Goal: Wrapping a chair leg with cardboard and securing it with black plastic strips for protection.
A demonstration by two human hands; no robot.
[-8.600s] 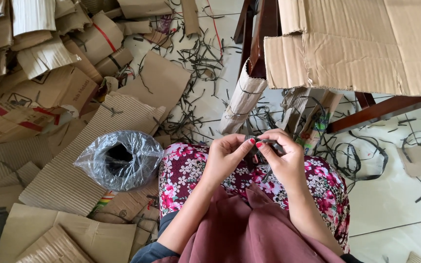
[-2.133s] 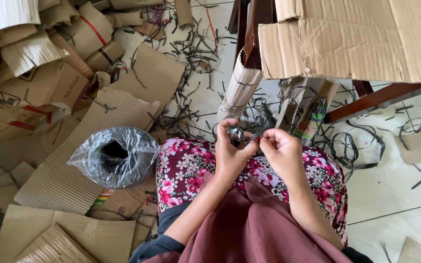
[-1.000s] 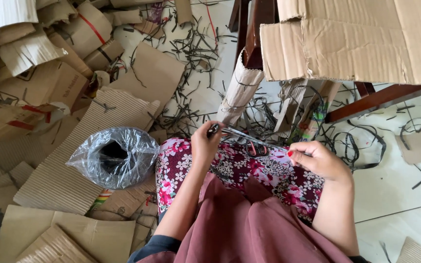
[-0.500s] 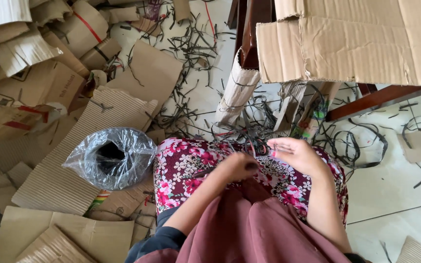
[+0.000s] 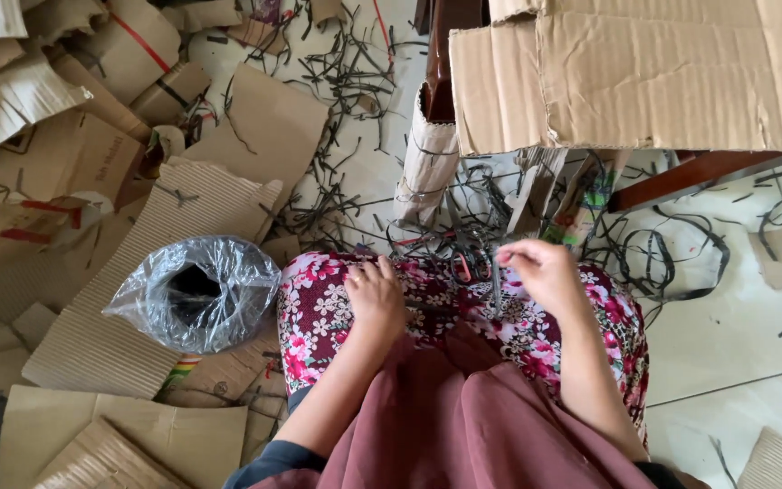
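Underneath both hands, the flowered lap (image 5: 319, 299) is the only uncluttered surface; corrugated cardboard sheets (image 5: 138, 263) crowd its left edge, a crumpled clear plastic bag (image 5: 194, 294) lies just beside the left knee, and black strap offcuts (image 5: 355, 109) litter the tiled floor ahead. A torn cardboard box (image 5: 644, 72) overhangs the far side, closing off room forward and to the right. The right hand (image 5: 545, 272) pinches a thin dark strip (image 5: 496, 288) at its top; the strip hangs nearly upright, long axis vertical, lower end touching the lap. The left hand (image 5: 375, 294) rests on the lap, fingers loosely curled, holding nothing visible.
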